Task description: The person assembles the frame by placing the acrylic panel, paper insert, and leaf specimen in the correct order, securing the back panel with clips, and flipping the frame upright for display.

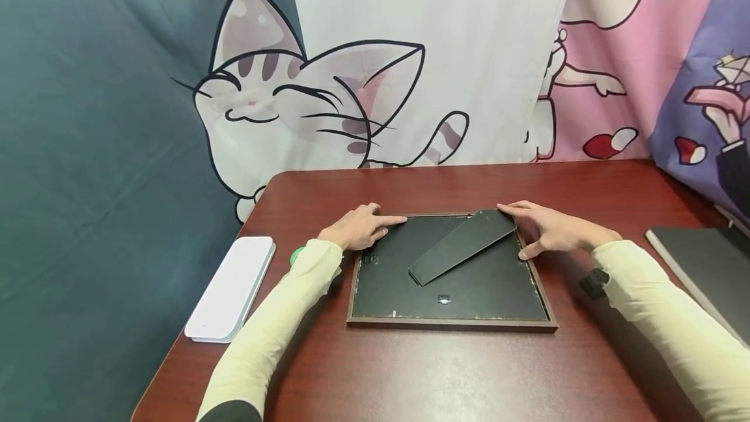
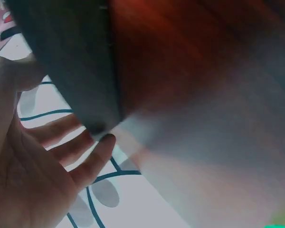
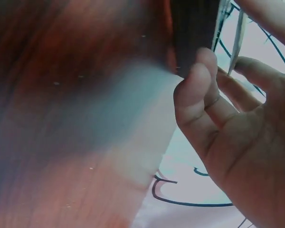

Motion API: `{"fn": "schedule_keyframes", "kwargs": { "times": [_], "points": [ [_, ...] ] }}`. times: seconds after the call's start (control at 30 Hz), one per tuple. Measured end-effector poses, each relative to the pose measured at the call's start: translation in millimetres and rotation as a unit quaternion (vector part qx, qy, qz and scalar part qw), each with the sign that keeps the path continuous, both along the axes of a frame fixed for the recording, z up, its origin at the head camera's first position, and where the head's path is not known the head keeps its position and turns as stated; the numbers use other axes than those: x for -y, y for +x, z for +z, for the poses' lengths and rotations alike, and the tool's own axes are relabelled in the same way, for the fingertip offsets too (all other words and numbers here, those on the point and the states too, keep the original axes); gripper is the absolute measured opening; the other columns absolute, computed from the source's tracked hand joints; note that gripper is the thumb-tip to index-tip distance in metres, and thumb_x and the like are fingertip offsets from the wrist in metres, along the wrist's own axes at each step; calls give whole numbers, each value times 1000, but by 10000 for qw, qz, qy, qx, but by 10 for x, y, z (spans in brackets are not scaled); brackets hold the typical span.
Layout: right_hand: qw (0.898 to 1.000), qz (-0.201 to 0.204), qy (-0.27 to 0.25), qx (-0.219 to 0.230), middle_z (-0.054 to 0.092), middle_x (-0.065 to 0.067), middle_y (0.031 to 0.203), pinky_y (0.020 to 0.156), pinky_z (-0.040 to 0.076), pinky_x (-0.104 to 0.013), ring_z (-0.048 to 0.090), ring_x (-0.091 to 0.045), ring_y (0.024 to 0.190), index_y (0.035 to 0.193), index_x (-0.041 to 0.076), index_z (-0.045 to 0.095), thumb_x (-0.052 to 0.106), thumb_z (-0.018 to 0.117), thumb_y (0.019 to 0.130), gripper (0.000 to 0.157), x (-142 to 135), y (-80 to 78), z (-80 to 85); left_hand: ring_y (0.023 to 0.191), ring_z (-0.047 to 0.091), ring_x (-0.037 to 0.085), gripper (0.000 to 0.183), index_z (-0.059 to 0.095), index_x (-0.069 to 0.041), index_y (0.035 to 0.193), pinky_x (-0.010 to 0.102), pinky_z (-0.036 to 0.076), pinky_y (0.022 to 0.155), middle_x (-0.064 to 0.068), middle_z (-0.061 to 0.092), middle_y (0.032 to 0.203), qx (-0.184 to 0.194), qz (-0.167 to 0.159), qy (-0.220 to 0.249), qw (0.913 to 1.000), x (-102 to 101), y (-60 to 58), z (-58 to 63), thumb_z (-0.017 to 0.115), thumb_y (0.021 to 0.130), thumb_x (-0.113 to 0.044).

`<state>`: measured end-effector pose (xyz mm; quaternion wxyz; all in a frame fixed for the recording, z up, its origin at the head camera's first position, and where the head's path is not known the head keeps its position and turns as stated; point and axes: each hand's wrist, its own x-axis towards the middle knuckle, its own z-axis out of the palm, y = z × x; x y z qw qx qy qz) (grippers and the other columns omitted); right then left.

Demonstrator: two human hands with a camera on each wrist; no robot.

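Observation:
A picture frame with a brown border lies back side up on the desk. Its black easel stand slants across the backing, with a small metal hanger below it. My left hand grips the far left corner, index finger along the far edge. In the left wrist view, that hand's fingers meet the frame's dark corner. At the far right corner, my right hand holds the frame, thumb on the side edge and index finger by the stand's wide end. The right wrist view shows curled fingers at the frame's edge.
A white flat case lies on the desk's left, with a small green round thing near the left sleeve. To the right is a dark flat board or book. A cartoon-printed curtain hangs behind the reddish-brown desk.

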<state>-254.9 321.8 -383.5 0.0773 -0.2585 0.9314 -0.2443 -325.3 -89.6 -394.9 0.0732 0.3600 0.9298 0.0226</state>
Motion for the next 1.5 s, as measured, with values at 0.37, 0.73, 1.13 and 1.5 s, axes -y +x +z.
{"fn": "schedule_keyframes", "kwargs": {
  "times": [0.37,0.73,1.13,1.5],
  "points": [
    [9989,-219,-404,64,45,-20,150,55,39,-23,34,-2,50,156,10,36,17,87,76,95,23,25,273,151,34,26,62,24,-28,161,52,30,121,9,35,162,756,-48,1690,9827,-77,149,43,50,105,-38],
    [9983,-299,-459,-173,46,4,58,52,40,-25,45,-6,52,160,31,25,20,85,81,100,122,106,554,154,29,17,70,20,-23,162,42,27,125,-1,29,166,884,-791,2204,9682,-550,492,366,55,102,-37],
    [9948,76,-417,-925,46,6,56,52,42,-24,46,-7,48,159,35,26,16,86,80,101,400,250,1010,147,42,22,75,15,-25,162,41,40,118,4,31,164,1027,-628,3398,9328,-876,673,504,57,101,-36],
    [9891,605,-478,-1251,47,8,58,51,42,-22,43,-2,47,160,33,24,13,84,80,101,662,389,1286,144,41,17,75,22,-30,160,46,39,117,-1,39,158,88,-197,3826,9237,-1037,747,674,61,98,-44]
  ]
}}
